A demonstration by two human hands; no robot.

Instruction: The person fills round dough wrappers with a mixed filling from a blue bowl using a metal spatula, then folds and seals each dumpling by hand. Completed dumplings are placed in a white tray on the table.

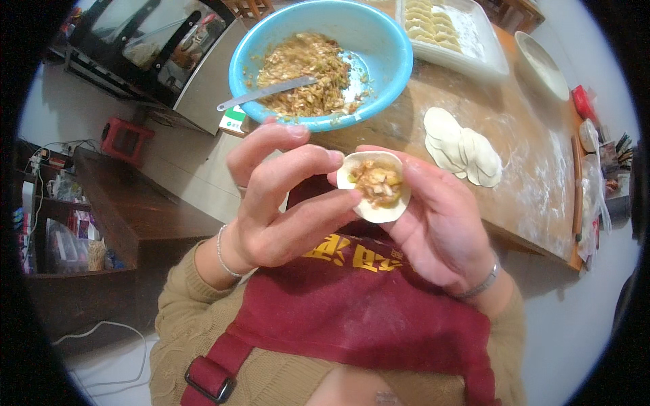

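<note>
A round dough wrapper (382,215) with a mound of chopped filling (378,185) on it is held between my two hands in front of the apron. My left hand (284,198) pinches its left edge with thumb and index finger. The right side lies in my right hand (442,218), its thumb at the rim. Beyond my hands stands a blue basin (373,109) of chopped filling (304,76), a flat metal spatula (269,92) lying across it. Overlapping dough wrappers (462,147) rest on the floured wooden table to the right.
A white tray (482,66) of folded dumplings (431,25) is at the back of the wooden table (528,198), beside a bowl of flour (542,66). A rolling pin (577,188) lies along the right edge. A dark wooden cabinet (137,218) and a red stool (126,141) stand at left.
</note>
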